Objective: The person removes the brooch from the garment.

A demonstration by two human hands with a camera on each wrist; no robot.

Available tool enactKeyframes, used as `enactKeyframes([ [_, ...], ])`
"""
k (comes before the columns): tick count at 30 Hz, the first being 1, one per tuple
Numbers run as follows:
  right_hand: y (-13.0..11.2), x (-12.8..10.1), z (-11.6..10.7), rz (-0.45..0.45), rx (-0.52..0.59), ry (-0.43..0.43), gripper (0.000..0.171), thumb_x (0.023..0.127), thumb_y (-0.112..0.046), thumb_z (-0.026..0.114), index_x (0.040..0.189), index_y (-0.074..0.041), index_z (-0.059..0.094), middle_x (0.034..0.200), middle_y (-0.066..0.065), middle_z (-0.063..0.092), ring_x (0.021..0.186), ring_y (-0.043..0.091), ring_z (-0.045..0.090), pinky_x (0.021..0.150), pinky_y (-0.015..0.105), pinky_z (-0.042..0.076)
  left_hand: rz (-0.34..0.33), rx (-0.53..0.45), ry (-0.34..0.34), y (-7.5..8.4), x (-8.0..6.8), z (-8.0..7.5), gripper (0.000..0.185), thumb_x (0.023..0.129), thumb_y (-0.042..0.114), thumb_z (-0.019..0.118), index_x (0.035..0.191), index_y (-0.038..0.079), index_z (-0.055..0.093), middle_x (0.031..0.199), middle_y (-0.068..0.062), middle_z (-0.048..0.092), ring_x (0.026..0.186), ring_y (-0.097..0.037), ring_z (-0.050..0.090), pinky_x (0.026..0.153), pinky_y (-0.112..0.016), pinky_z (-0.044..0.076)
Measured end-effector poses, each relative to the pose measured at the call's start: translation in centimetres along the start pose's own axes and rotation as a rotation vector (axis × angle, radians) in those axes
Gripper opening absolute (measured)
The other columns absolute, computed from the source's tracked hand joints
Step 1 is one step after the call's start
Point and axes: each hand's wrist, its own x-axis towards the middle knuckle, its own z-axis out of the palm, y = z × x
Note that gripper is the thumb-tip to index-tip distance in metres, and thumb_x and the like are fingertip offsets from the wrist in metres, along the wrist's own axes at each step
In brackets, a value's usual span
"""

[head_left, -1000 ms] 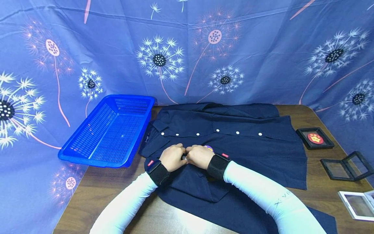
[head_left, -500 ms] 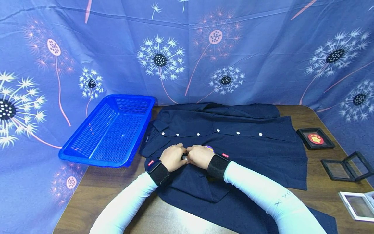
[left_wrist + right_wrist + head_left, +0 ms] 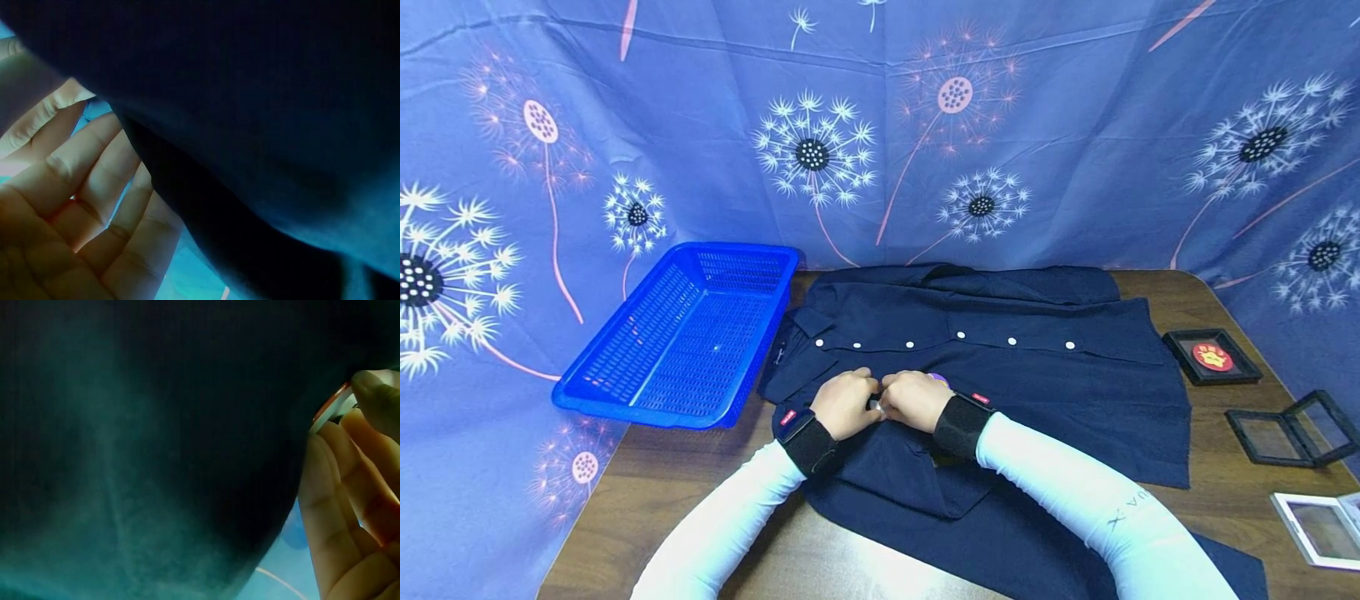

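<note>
Both hands meet on the dark navy button-up shirt spread across the brown wooden bench. The left hand and right hand pinch a small round badge, probably fastening it to the cloth near the chest; the clasp itself is hidden. The next move seems to call for steady fingertips. Compared with a second ago, nothing has shifted. A blue plastic basket stands beside the collar.
</note>
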Motion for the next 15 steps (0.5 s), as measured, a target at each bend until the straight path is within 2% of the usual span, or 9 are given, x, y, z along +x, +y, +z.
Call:
enactKeyframes([
  [5,0.02,0.02,-0.11,0.009,0.024,0.025,0.008,0.074,-0.013,0.080,0.071,-0.016,0.073,0.071,-0.003,0.058,0.065,0.014,0.060,0.058,0.030,0.047,0.000,-0.002,0.000,-0.02,-0.03,0.05,0.026,0.069,0.031,0.086,0.074,0.013,0.069,0.071,0.001,0.051,0.064,-0.018,0.056,0.057,-0.033,0.044],
  [15,0.05,0.04,0.10,0.058,0.025,0.029,0.014,0.073,-0.014,0.082,0.074,-0.014,0.069,0.071,-0.002,0.056,0.063,0.013,0.056,0.058,0.029,0.046,0.003,-0.002,0.007,-0.01,0.00,0.10,0.026,0.070,0.032,0.086,0.075,0.013,0.069,0.069,0.002,0.049,0.061,-0.016,0.052,0.055,-0.031,0.041],
])
